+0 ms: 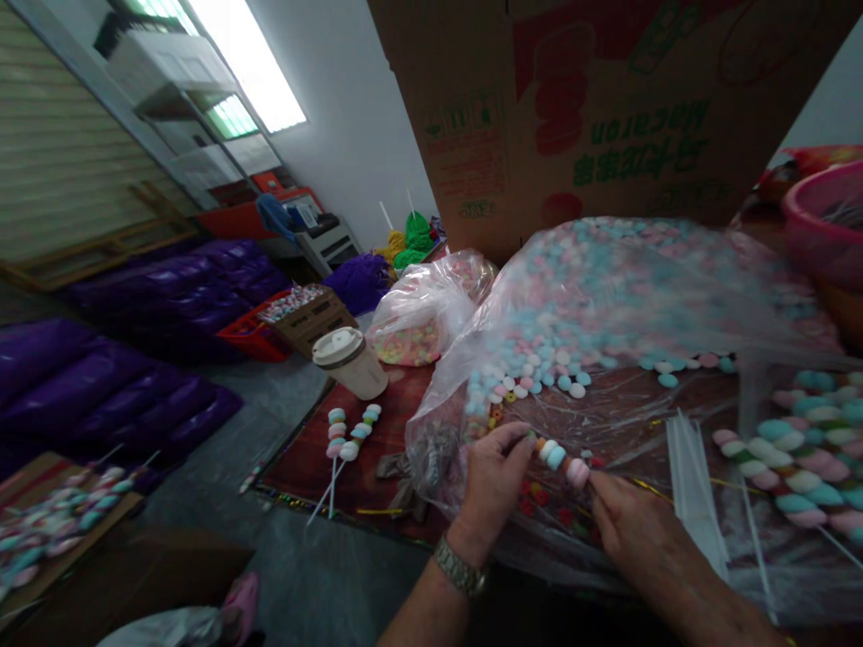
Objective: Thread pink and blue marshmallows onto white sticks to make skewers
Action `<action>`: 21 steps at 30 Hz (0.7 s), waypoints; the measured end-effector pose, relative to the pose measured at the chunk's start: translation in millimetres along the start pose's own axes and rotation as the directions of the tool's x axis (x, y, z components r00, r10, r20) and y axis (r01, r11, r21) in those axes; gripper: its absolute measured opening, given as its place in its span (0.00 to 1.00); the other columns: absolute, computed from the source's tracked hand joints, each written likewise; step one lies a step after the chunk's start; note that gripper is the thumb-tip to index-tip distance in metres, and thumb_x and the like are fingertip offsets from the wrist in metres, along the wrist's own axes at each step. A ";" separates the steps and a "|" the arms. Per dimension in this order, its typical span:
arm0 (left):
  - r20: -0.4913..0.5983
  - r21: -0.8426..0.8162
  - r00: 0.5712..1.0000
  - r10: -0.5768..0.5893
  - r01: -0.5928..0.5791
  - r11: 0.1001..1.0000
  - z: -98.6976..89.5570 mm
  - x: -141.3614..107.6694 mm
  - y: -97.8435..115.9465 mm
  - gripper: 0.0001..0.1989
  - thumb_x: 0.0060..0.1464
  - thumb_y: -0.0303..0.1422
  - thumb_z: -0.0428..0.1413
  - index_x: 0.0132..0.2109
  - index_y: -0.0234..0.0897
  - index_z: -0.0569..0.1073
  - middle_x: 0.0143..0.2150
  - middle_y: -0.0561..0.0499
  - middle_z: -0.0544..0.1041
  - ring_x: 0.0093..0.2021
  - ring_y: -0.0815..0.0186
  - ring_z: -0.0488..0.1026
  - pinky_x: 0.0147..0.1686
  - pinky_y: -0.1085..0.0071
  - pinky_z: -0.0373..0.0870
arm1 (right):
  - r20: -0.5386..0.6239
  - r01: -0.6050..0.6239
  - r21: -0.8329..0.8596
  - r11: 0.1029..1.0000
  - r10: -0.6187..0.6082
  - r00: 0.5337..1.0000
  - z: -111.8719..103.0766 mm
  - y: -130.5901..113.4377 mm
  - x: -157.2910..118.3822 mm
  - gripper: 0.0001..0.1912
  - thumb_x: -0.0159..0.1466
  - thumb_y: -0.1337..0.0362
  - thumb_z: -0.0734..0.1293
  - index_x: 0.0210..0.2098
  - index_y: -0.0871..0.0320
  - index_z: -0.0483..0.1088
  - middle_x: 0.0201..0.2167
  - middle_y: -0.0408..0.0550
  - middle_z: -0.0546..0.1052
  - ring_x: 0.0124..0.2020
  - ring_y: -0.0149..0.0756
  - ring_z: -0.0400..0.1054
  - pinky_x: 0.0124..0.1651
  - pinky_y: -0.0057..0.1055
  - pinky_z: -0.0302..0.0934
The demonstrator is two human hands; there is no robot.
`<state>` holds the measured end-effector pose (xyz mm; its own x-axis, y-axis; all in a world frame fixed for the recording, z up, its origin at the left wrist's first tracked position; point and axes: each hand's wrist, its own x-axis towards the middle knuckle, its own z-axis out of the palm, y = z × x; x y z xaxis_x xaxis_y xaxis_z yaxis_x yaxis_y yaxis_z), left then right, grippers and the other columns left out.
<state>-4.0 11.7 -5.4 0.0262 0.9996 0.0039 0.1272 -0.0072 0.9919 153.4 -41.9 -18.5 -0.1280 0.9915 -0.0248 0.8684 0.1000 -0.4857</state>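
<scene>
A marshmallow skewer (555, 456) with blue, white, pink and orange pieces lies between my two hands. My right hand (630, 517) is closed around its near end, by the pink piece. At the other end, the fingers of my left hand (495, 481) pinch the tip; a bit of green shows there, mostly hidden. Under and around my hands spreads a clear plastic sheet (607, 404) with loose pastel marshmallows (532, 359) heaped behind. Red gummy rings (532, 494) lie just below the skewer. White sticks (694, 485) are bundled to the right of my right hand.
Finished-looking skewers (802, 449) are stacked at the right, and two crossed skewers (347, 440) lie at the left. A lidded cup (351, 362) stands by the table's left edge. Behind rises a large cardboard box (485, 135). A pink basin (822, 225) sits far right.
</scene>
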 end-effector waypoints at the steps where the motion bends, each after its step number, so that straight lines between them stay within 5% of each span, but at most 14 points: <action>1: 0.020 0.079 0.995 0.095 -0.096 0.992 0.9 -3.4 1.0 0.08 0.47 0.30 0.55 0.36 0.38 0.76 0.33 0.46 0.76 0.36 0.62 0.71 0.41 0.69 0.65 | 0.000 -0.003 -0.001 1.000 0.003 1.000 1.0 0.8 -0.3 0.15 0.61 0.71 0.51 0.34 0.58 0.68 0.30 0.50 0.75 0.32 0.38 0.69 0.31 0.30 0.53; 4: 0.230 0.194 0.925 0.303 -0.348 0.917 1.8 -11.7 4.2 0.13 0.52 0.27 0.49 0.44 0.39 0.74 0.41 0.44 0.74 0.43 0.60 0.69 0.46 0.68 0.62 | -0.028 0.025 0.045 0.999 -0.023 0.999 5.0 5.3 0.0 0.16 0.63 0.68 0.49 0.33 0.58 0.67 0.27 0.50 0.74 0.30 0.38 0.69 0.30 0.29 0.54; 6: 0.269 0.215 0.902 0.338 -0.398 0.892 2.2 -12.7 5.8 0.14 0.55 0.27 0.46 0.46 0.38 0.72 0.42 0.44 0.73 0.43 0.62 0.69 0.45 0.69 0.62 | -0.070 0.071 0.137 0.988 -0.062 0.996 6.1 8.5 1.5 0.17 0.64 0.66 0.49 0.33 0.57 0.67 0.27 0.49 0.74 0.30 0.37 0.68 0.31 0.29 0.55; 10: 0.178 0.226 0.935 0.306 -0.341 0.912 4.1 -3.6 9.0 0.13 0.57 0.30 0.45 0.48 0.37 0.66 0.36 0.49 0.73 0.34 0.67 0.70 0.35 0.73 0.64 | -0.142 0.108 0.281 0.954 -0.070 0.987 2.5 14.0 6.5 0.17 0.65 0.60 0.49 0.31 0.56 0.66 0.27 0.49 0.73 0.30 0.36 0.68 0.32 0.28 0.57; 18: 0.106 0.105 0.980 0.169 -0.180 0.978 24.0 6.0 3.9 0.08 0.55 0.32 0.48 0.35 0.35 0.69 0.31 0.52 0.71 0.32 0.69 0.68 0.33 0.76 0.64 | -0.132 0.113 0.281 0.953 -0.078 0.988 11.6 23.4 12.0 0.16 0.64 0.60 0.50 0.32 0.56 0.67 0.26 0.47 0.73 0.29 0.36 0.68 0.32 0.28 0.58; 21: 0.146 0.124 0.970 0.195 -0.213 0.969 28.5 10.2 5.2 0.09 0.56 0.33 0.47 0.35 0.35 0.70 0.30 0.52 0.72 0.32 0.69 0.68 0.33 0.77 0.64 | -0.132 0.075 0.278 0.958 -0.040 0.990 9.3 29.2 18.1 0.16 0.63 0.61 0.50 0.31 0.56 0.67 0.25 0.46 0.73 0.27 0.35 0.68 0.30 0.27 0.58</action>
<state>25.2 21.1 -3.8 0.1950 0.9645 0.1781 0.2406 -0.2231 0.9446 172.0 -21.8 -41.4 -0.0978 0.9891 0.1101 0.6886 0.1471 -0.7100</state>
